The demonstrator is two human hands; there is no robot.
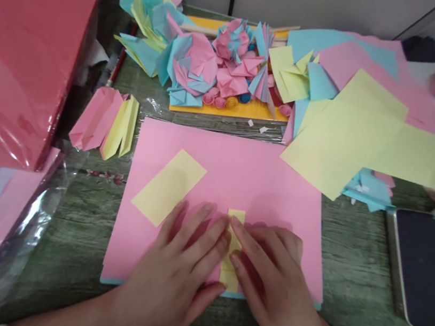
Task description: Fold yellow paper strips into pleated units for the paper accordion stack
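Both my hands lie flat on a narrow folded yellow paper strip [235, 225], which rests on a large pink sheet [240, 171] in front of me. My left hand [179, 265] presses its left side with the fingers stretched out. My right hand [267, 267] presses its right side, fingers also flat. Most of the strip is hidden under the fingers. A second folded yellow rectangle [169, 186] lies loose on the pink sheet, to the left of my left hand.
Folded pink and yellow pieces [104, 121] sit at the left. A heap of pink and blue paper flowers [215, 65] lies on a yellow board behind. Loose yellow, pink and blue sheets [367, 135] are at the right, a phone [421, 267] beside them, a red pack [22, 54] far left.
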